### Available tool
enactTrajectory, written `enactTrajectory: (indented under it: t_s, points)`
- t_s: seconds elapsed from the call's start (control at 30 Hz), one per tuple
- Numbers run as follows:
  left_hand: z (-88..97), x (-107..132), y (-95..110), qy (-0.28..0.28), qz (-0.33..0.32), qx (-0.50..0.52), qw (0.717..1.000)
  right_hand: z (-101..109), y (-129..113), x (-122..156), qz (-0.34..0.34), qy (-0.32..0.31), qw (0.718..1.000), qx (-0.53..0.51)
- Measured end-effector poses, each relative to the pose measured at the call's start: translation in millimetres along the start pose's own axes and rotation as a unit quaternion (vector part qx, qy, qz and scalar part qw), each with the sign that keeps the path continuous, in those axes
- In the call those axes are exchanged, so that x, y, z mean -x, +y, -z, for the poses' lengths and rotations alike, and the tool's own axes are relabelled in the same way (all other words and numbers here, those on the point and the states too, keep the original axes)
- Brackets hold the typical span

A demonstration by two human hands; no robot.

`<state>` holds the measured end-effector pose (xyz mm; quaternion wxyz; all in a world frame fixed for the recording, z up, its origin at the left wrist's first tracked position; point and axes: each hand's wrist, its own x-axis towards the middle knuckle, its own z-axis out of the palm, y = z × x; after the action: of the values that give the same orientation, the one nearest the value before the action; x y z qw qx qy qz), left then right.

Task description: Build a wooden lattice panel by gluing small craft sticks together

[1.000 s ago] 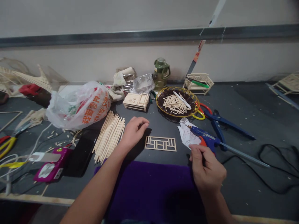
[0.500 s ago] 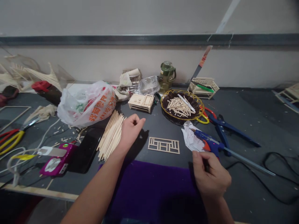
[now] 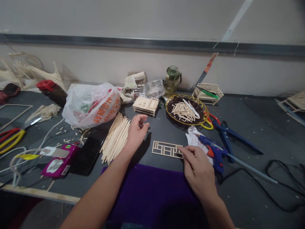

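On the dark table lies a small lattice panel (image 3: 164, 151) of thin wooden sticks. My right hand (image 3: 199, 168) is at its right end, thumb and index finger closing over that edge; the other fingers are curled, and the thumb tip is partly hidden. To the left of the panel, my left hand (image 3: 137, 132) hovers with its fingers loosely bent and apart, holding nothing. Beside it is a bundle of long thin wooden sticks (image 3: 115, 138). A blue glue gun (image 3: 212, 148) with a clear glue stick rests on crumpled paper (image 3: 193, 136), right of my right hand.
Behind stand a small wooden stick model (image 3: 145, 106), a yellow-rimmed basket (image 3: 169, 116) of short sticks, and a green jug (image 3: 172, 81). Blue pliers (image 3: 226, 135) lie right. At left are a plastic bag (image 3: 91, 105), a phone (image 3: 87, 156) and scissors (image 3: 14, 140). Purple cloth (image 3: 152, 194) lies in front.
My right hand has moved left and forward from beside the glue gun to the panel's right end. My left hand's curled fingers have loosened. The view has shifted slightly.
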<state>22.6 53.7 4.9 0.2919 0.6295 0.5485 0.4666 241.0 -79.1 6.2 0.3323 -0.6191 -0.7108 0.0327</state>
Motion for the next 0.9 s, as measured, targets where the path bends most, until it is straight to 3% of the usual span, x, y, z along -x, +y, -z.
enactTrajectory:
  t_s: [0.17, 0.3, 0.77, 0.9]
  points:
    - [-3.4, 2.4, -7.3, -0.059, -0.010, -0.026, 0.998, -12.5, -9.3, -15.7, 0.056, -0.072, 0.995, 0.043]
    - [-4.5, 3.4, -8.0, -0.056, -0.011, -0.025, 0.998, -21.7, -11.6, -23.3, 0.069, -0.102, 0.991, 0.051]
    - [-6.4, 6.0, -4.7, -0.076, -0.007, -0.019, 0.997, -32.1, -1.8, -21.2, 0.050, -0.109, 0.991, 0.058]
    - [-5.9, 6.0, -2.5, -0.078, -0.007, -0.030, 0.996, -27.4, 1.4, -23.2, 0.039, -0.063, 0.997, 0.018]
